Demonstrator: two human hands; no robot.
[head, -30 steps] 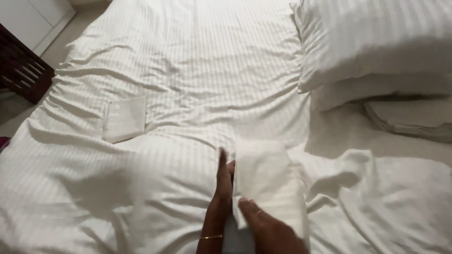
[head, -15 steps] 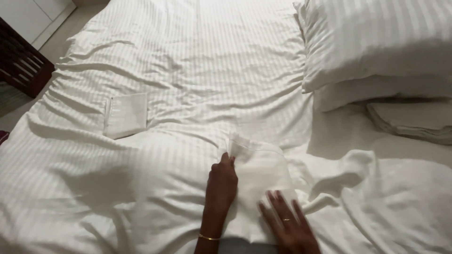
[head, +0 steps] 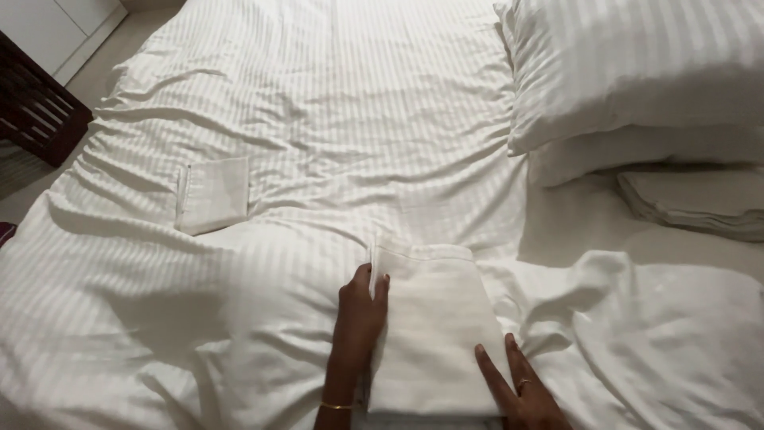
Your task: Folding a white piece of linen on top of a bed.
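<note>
Your left hand [head: 360,312] lies flat along the folded cloth [head: 430,330], fingers together; right hand [head: 521,390] spread, palm cut off.

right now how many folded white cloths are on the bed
3. One folded cloth lies under both hands at the near edge, a smaller folded cloth sits alone to the left, and a folded stack rests below the pillows. Others may be hidden.
</note>
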